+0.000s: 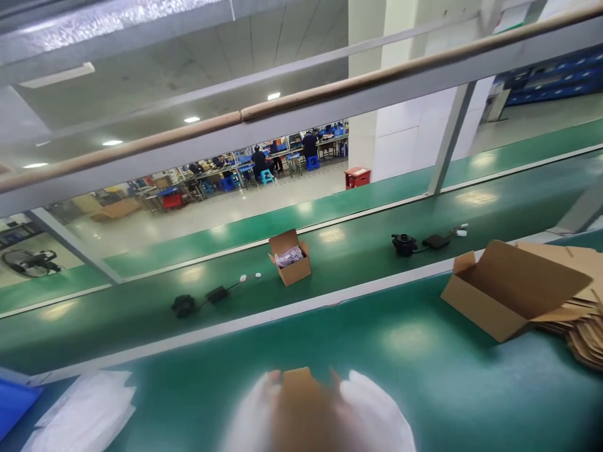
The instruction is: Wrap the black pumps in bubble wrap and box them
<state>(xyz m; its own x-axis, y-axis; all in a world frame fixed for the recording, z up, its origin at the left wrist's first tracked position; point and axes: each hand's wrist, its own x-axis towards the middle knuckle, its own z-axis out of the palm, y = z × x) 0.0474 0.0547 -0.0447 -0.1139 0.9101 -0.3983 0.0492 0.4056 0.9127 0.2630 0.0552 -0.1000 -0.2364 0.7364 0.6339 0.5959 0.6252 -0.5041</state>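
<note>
Near the bottom edge, a brown cardboard box is held between my two hands, smeared by motion. My left hand grips its left side, and my right hand grips its right side. White gloves cover most of both hands, with fingertips showing at the top. The lower part of the box is cut off by the frame, so I cannot tell how far it is folded. Beneath lies the green work surface.
An open carton sits beside stacked flat cardboard at right. White plastic bags and a blue bin lie left. Beyond, a green belt carries a small filled box and two black corded devices.
</note>
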